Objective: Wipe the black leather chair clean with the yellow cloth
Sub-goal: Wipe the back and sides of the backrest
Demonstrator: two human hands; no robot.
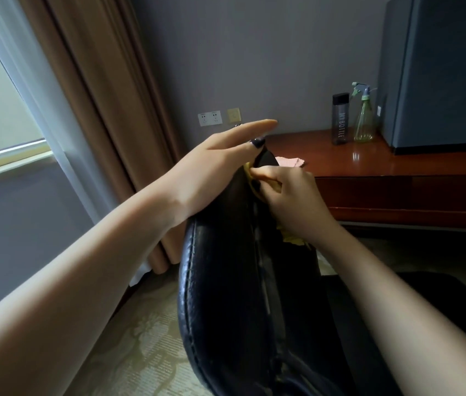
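A tall black leather chair back with stitched seams is filling the middle of the view, seen from above and behind its top edge. The left hand is resting on the outer side of that top edge, its grip apart: the fingers are stretching out straight past the chair, and the thumb, with a dark painted nail, is lying against the leather near the very top. The right hand is sitting on the inner side of the chair back, just across the edge from the left one, with its grip clamped on a crumpled yellow cloth. The fingers are curling round the fabric and pressing it against the leather. Most of the cloth is hiding under the palm; one bit is poking out at the fingertips near the top of the chair, another is sticking out below the wrist.

Beyond the chair a glossy reddish-brown wooden table is standing against the grey wall. A dark translucent bottle with a black cap and a clear greenish spray bottle are standing on it side by side, next to a grey-blue cabinet. A small pink cloth is lying on the table just behind the chair top. A brown curtain is hanging at the left.
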